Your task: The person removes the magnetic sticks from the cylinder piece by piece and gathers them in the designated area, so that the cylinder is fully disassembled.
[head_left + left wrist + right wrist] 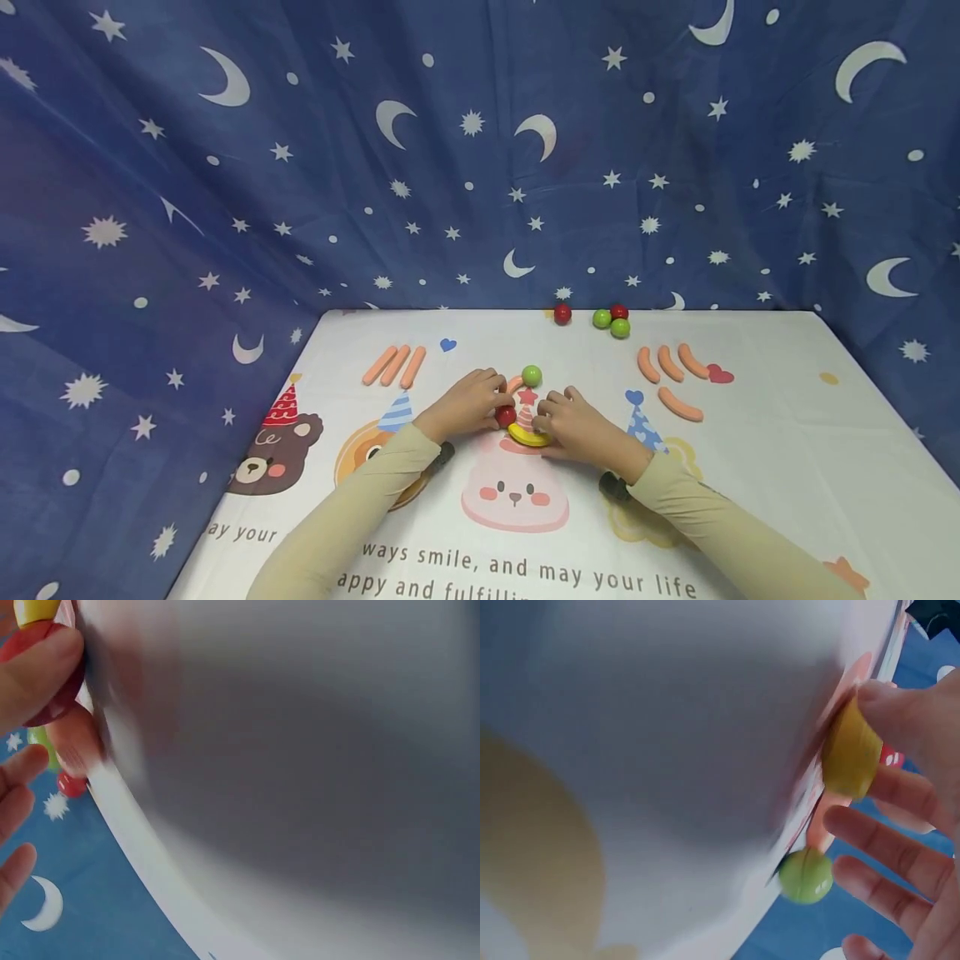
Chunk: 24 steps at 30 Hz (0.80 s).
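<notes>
Near the table's middle, my left hand [468, 406] holds a small glossy red ball [506, 417]; its thumb lies across the ball [56, 711] in the left wrist view, the other fingers spread. My right hand [583, 429] pinches a yellow toy banana [528, 437] between thumb and index finger, as the right wrist view shows the banana [851, 754]. The banana's left end meets the red ball. Just behind them lie a toy sausage [514, 384], partly hidden by the left hand, and a green ball [532, 376] at its far end.
Three straight sausages [395, 366] lie at the back left, several curved ones [670, 364] at the right. Along the back edge sit a red ball [562, 314] and a cluster with green balls [620, 328]. A blue starry curtain [465, 167] stands behind the printed white tablecloth [780, 467].
</notes>
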Motion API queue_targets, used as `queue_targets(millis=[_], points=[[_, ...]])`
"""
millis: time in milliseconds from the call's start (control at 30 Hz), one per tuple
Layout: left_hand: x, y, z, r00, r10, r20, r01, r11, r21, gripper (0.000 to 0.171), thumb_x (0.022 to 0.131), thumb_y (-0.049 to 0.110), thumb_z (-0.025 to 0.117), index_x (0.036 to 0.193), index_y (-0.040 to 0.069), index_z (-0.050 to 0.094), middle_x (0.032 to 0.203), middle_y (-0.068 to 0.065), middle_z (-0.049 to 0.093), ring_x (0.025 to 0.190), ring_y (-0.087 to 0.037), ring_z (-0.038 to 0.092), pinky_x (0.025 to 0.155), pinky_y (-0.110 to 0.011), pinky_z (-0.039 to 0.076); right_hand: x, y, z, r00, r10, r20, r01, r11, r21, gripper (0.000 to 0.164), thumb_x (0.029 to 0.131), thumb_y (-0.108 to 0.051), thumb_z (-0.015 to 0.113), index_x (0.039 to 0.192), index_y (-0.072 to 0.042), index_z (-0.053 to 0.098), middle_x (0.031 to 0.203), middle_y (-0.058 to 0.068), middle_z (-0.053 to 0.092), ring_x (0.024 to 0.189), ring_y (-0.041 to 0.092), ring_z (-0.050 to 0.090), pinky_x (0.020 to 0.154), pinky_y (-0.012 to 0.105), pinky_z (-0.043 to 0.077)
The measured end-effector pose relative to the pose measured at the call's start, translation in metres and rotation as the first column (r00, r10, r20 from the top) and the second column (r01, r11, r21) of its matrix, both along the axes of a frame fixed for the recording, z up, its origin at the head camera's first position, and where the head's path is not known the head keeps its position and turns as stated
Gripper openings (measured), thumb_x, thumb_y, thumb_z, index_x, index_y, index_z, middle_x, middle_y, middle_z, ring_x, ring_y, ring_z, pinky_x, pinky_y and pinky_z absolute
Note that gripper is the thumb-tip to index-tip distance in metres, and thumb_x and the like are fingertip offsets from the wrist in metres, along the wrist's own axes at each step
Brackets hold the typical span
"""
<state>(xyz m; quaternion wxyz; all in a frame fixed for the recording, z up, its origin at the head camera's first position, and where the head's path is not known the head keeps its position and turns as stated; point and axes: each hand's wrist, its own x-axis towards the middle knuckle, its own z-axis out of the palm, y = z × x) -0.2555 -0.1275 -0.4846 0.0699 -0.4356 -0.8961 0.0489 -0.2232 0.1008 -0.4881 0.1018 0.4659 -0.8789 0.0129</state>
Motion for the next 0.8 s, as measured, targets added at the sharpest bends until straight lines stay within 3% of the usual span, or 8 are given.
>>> queue_targets(millis=[200,400,600,800], points=[[0.014,0.01,0.0,1.0,-0.005,-0.007,0.005,1.0,0.0,0.034,0.073,0.043,0.076,0.097,0.02,0.068,0.097,0.004,0.058,0.089,-0.012,0.049,0.087,-0.028,0.043,-0.004,0.007,-0.003,1.0,-0.005,0.011,0.004,0.999,0.033,0.025,0.071,-0.034,0.079,0.091,-0.02,0.072,0.089,-0.003,0.065,0.085,0.016,0.053,0.076,0.035,0.04],[0.026,0.017,0.0,0.999,0.035,0.021,-0.035,0.999,-0.013,0.039,0.077,0.05,0.07,0.101,0.018,0.067,0.102,0.002,0.059,0.098,-0.013,0.051,0.097,-0.029,0.041,-0.014,0.018,-0.003,0.998,-0.011,0.061,0.011,1.0,0.012,0.02,0.072,-0.027,0.079,0.09,-0.02,0.073,0.092,-0.003,0.067,0.087,0.015,0.054,0.077,0.034,0.042],[0.03,0.022,-0.002,0.997,0.071,0.02,-0.07,0.997,-0.023,0.039,0.082,0.051,0.065,0.104,0.019,0.066,0.106,0.001,0.06,0.102,-0.015,0.051,0.1,-0.03,0.039,-0.024,0.027,-0.006,0.994,0.007,0.106,-0.006,1.0,-0.013,0.019,0.074,-0.021,0.078,0.093,-0.02,0.073,0.095,-0.005,0.069,0.091,0.014,0.055,0.078,0.032,0.042],[0.031,0.023,-0.002,0.996,0.086,-0.001,-0.086,0.996,-0.038,0.041,0.082,0.052,0.064,0.107,0.02,0.066,0.107,0.001,0.06,0.104,-0.015,0.05,0.101,-0.03,0.038,-0.023,0.031,-0.004,0.986,0.059,0.155,-0.053,0.998,-0.043,0.02,0.073,-0.023,0.079,0.091,-0.019,0.072,0.09,-0.006,0.069,0.086,0.012,0.053,0.076,0.031,0.04]])
